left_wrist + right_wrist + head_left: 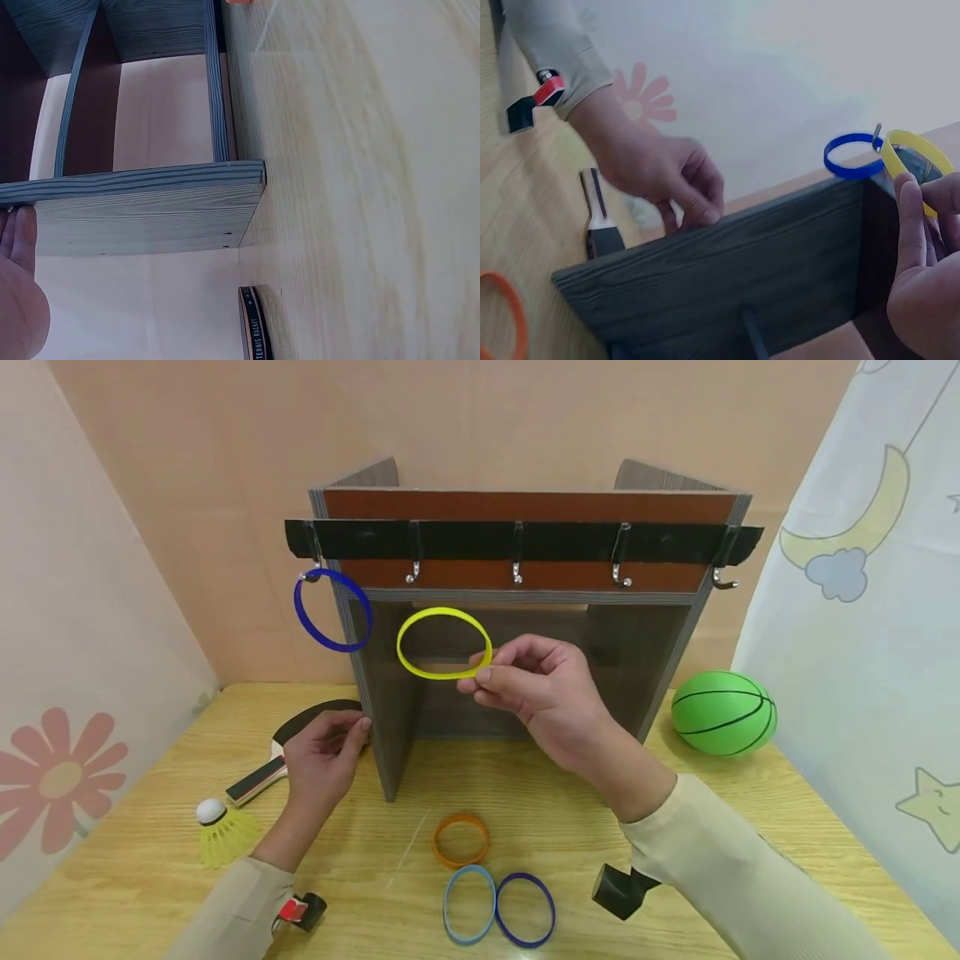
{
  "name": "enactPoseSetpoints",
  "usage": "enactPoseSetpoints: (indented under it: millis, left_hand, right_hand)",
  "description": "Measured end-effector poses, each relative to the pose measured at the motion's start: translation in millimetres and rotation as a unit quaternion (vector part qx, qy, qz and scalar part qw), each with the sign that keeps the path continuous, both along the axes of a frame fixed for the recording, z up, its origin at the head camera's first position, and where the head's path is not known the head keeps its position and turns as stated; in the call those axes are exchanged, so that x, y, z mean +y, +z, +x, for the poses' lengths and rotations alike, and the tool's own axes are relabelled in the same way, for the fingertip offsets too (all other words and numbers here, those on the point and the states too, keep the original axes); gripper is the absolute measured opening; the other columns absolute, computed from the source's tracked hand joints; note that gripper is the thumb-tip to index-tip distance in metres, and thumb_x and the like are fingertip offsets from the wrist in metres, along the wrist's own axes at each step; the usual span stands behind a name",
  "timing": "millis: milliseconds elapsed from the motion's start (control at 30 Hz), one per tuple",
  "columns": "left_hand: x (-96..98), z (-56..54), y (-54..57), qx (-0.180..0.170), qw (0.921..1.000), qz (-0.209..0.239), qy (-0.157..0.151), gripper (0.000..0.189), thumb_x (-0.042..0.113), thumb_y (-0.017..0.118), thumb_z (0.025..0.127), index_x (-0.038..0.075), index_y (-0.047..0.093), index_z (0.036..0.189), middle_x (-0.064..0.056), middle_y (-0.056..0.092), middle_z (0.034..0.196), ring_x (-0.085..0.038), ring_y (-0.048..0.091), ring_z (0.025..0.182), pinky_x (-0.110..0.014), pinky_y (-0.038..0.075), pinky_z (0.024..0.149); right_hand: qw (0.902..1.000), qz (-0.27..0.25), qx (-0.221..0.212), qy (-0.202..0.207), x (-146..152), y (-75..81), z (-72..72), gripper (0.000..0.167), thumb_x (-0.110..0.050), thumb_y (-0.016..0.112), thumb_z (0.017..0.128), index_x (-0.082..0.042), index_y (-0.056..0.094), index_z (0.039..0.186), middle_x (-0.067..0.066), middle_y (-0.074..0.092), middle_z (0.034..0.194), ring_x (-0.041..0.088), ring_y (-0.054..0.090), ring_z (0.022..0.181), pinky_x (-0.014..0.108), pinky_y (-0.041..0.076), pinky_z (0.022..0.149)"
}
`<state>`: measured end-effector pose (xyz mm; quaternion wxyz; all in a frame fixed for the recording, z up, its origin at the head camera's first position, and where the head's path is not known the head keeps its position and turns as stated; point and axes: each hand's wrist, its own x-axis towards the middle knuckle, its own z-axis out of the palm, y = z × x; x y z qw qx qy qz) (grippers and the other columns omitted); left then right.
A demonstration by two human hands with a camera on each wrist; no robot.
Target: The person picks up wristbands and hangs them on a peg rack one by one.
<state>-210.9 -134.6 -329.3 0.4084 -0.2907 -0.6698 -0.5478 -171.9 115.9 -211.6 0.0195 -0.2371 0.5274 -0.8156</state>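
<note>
My right hand (551,693) pinches a yellow wristband (445,611) between thumb and fingers, in front of the rack and below its hooks. A dark blue wristband (353,649) hangs from the leftmost hook (311,576). Loosely bent, the fingers of my left hand (326,756) touch the outer face of the rack's left side panel (378,727), close to its front edge. In the left wrist view its fingertips meet that panel (150,217). On the table lie an orange wristband (486,842), a light blue one (447,906) and another dark blue one (552,910).
More hooks (517,572) line the black strip (465,542) across the wooden rack's front. Behind my left hand lies a table tennis bat (258,778), with a yellow shuttlecock (225,839) nearer. A green ball (723,713) sits to the right of the rack.
</note>
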Motion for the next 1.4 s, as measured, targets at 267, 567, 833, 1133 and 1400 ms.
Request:
enactPoseSetpoints:
  millis: [267,567,833,1133,1400]
  left_hand:
    - [-0.6,-0.6,-0.8,0.000,1.0000,-0.002,0.000,0.008,-0.020,0.063,0.078,-0.014,0.063,0.083,-0.023,0.063,0.076,-0.008,0.063,0.068,-0.017,0.053,0.064]
    - [-0.8,-2.2,0.6,0.005,1.0000,-0.005,-0.006,0.010,-0.021,0.063,0.077,-0.014,0.063,0.083,-0.025,0.063,0.076,-0.007,0.063,0.068,-0.018,0.053,0.064]
    - [-0.7,-1.1,0.6,-0.002,1.0000,-0.003,-0.005,0.007,-0.020,0.063,0.078,-0.015,0.063,0.084,-0.024,0.063,0.077,-0.008,0.063,0.069,-0.018,0.053,0.065]
    - [-0.4,-1.9,-1.2,0.004,0.9999,0.000,-0.011,0.009,-0.021,0.062,0.078,-0.014,0.063,0.084,-0.024,0.063,0.077,-0.010,0.063,0.067,-0.019,0.054,0.064]
    - [-0.7,-2.4,-2.7,0.004,0.9999,0.007,-0.015,0.010,-0.023,0.062,0.077,-0.015,0.063,0.083,-0.026,0.062,0.076,-0.008,0.063,0.067,-0.018,0.054,0.064]
  right_hand:
    - [0.9994,-0.034,0.008,-0.005,-19,19.0,-6.3,0.018,0.015,0.056,0.086,0.000,0.063,0.079,0.018,0.062,0.090,0.025,0.069,0.076,0.032,0.055,0.076]
    - [0.9982,-0.057,0.011,-0.012,-27,23.7,-14.1,0.019,0.016,0.056,0.086,0.000,0.063,0.080,0.017,0.065,0.085,0.026,0.069,0.075,0.033,0.055,0.075]
    - [0.9981,-0.054,0.015,-0.024,-31,20.2,-19.4,0.020,0.017,0.057,0.085,-0.001,0.065,0.079,0.015,0.067,0.082,0.026,0.069,0.073,0.036,0.055,0.075]
    - [0.9981,-0.010,-0.005,-0.061,-33,14.0,-20.7,0.016,0.012,0.061,0.085,-0.002,0.064,0.080,0.016,0.067,0.083,0.026,0.068,0.073,0.043,0.052,0.081]
    - [0.9963,0.026,-0.018,-0.080,-27,9.5,-22.4,0.009,0.009,0.065,0.085,0.001,0.062,0.083,0.016,0.068,0.082,0.026,0.068,0.074,0.041,0.054,0.078]
